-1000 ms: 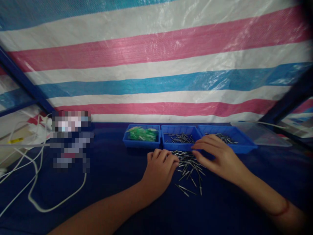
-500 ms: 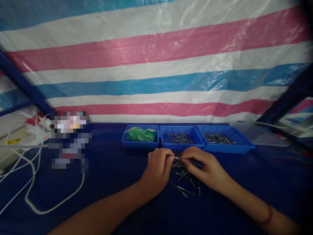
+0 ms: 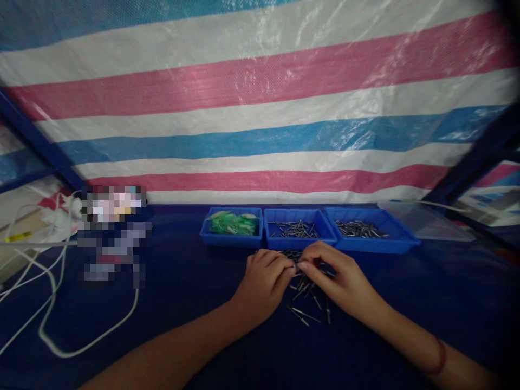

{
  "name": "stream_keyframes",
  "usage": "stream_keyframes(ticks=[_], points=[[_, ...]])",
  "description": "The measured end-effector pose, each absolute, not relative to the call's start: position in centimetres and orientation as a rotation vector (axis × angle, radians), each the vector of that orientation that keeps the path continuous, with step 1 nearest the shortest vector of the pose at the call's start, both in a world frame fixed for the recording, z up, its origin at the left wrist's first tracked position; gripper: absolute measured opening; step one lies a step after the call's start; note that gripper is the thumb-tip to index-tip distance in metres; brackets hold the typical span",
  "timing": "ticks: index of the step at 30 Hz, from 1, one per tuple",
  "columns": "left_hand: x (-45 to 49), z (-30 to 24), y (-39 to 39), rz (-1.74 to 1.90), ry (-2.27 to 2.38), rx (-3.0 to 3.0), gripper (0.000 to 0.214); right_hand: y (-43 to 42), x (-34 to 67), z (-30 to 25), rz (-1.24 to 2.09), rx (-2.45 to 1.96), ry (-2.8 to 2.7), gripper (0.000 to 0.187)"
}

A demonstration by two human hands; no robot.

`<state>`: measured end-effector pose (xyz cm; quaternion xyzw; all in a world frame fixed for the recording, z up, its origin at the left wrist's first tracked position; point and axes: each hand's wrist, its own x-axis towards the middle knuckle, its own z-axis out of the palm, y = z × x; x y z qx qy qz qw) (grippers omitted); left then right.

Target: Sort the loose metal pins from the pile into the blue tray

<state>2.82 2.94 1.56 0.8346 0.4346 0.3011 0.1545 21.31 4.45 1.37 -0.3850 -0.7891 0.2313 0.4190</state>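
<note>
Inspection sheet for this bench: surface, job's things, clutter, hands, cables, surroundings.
Surface: dark blue cloth-covered table.
Job's things: metal pins heaped on the cloth; behind them, blue left tray holds green parts, middle tray and right tray hold pins.
Clutter: clear plastic tray right of the blue ones; blurred item at left.
Grippers: left hand and right hand meet over the heap, fingers pinched; held item too small to tell.
Cables: white cable looped at left.
Surroundings: striped tarp behind; blue frame posts.
</note>
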Motion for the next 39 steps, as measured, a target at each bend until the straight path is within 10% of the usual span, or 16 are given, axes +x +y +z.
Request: stream_keyframes(ticks=[32,39], points=[[2.9,1.8,3.3,1.036,1.254,2.221,0.010,5.0,21.4,1.6,0.583,-0.940,-2.010,0.010],[3.0,1.6,2.6,0.772,1.424,2.445,0.023,8.2,26.7,2.3,0.090,-1.280,-1.764,0.015]])
